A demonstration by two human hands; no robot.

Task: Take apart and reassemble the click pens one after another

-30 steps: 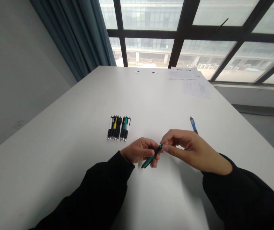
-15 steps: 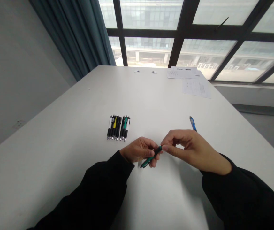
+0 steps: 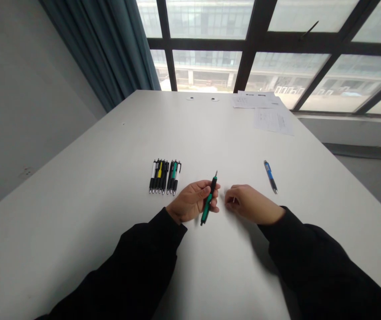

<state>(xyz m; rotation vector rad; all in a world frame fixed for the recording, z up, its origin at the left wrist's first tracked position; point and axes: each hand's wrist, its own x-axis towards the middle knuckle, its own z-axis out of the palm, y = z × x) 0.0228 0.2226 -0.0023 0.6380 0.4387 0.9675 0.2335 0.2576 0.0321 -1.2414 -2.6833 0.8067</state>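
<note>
My left hand is closed around a green ballpoint pen with a black grip. A thin metallic tip points away from me at the pen's far end. Just right of it, my right hand rests low over the table with its fingers curled. A small pale spot shows between those fingers, but I cannot make out what it is. Beyond my left hand lies a row of several pens, with black, white, yellow and green barrels. Past my right hand a blue pen lies alone on the table.
The white table stretches to the windows. Paper sheets lie at its far right corner, and two small round white pieces sit near the far edge. A blue curtain hangs at the left.
My right hand has let go of the pen's end, moved slightly away and curled lower to the table. The green pen has turned more upright, its thin tip now showing. The blue pen is fully uncovered.
</note>
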